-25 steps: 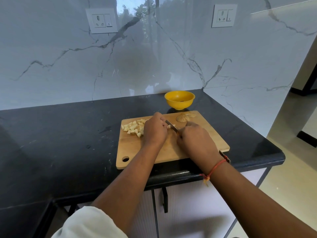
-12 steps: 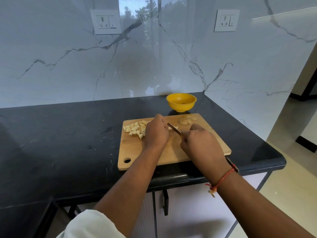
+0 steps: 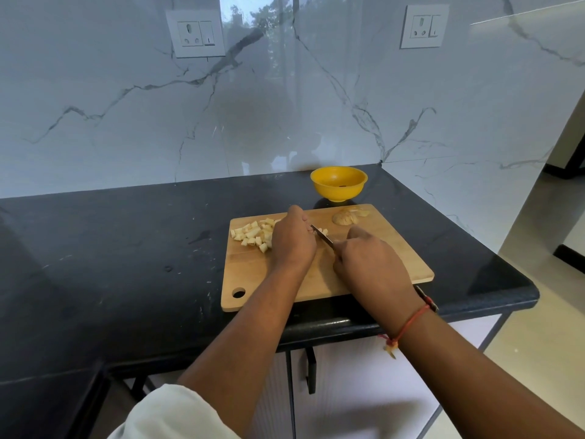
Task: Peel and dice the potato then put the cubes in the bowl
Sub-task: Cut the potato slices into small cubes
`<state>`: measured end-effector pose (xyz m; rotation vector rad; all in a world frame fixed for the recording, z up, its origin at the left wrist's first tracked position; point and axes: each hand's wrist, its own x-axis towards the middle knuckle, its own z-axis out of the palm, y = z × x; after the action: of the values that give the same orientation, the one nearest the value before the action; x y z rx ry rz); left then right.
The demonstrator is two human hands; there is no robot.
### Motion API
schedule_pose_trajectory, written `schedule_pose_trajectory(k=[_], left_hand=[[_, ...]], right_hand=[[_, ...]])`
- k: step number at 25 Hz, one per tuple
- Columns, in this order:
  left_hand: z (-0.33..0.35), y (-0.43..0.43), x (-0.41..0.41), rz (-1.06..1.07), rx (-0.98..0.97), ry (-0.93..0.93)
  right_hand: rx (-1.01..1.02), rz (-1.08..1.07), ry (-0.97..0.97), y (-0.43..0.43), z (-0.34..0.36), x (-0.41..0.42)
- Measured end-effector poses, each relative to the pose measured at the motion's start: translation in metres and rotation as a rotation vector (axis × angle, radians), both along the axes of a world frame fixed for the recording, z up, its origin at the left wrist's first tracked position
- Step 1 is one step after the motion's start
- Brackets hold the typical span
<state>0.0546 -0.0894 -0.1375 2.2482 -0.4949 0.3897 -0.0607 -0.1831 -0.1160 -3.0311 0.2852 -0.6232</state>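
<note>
Steel pokes out from the curled fingers of the right hand (image 3: pixel 370 264): they are wrapped tight round the handle of a knife (image 3: pixel 323 237), whose short blade angles away towards the left hand (image 3: pixel 292 240) and comes very close to its knuckles. The left hand's fingers are bent down onto the board, but its back hides whatever sits under them, so whether it actually grips a piece of potato cannot be told; a few pale bits (image 3: pixel 323 230) show just past the blade. Left of that hand lies a loose pile of potato cubes (image 3: pixel 251 234), touching its edge. All of this rests on the wooden cutting board (image 3: pixel 253 280), with a small heap of peel (image 3: pixel 346 217) at its far right corner. The yellow bowl (image 3: pixel 338 191) stands on the dark counter (image 3: pixel 126 248) just beyond the board, with no cubes in it that can be seen. The dicing looks nearly done, the transfer not begun. The main risk is the blade nicking the left fingertips, since the piece left must be small and the hands are crowded. A careless sweep could also scatter cubes onto the counter, or drag peel along into the bowl
</note>
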Motion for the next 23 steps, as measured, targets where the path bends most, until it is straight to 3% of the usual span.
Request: schedule_pose_trajectory(k=[5, 11, 16, 23], left_hand=[[0.002, 0.001, -0.001, 0.013, -0.006, 0.016], [0.007, 0.0, -0.008, -0.041, 0.004, -0.006], [0.001, -0.004, -0.01, -0.314, 0.171, -0.086], [0.009, 0.023, 0.008, -0.184, 0.456, -0.176]], right_hand=[[-0.026, -0.016, -0.02, -0.003, 0.016, -0.027], [0.11, -0.092, -0.225, -0.016, 0.015, -0.025], [0.411, -0.129, -0.348, -0.032, -0.007, -0.006], [0.455, -0.118, -0.349, -0.037, -0.013, -0.009]])
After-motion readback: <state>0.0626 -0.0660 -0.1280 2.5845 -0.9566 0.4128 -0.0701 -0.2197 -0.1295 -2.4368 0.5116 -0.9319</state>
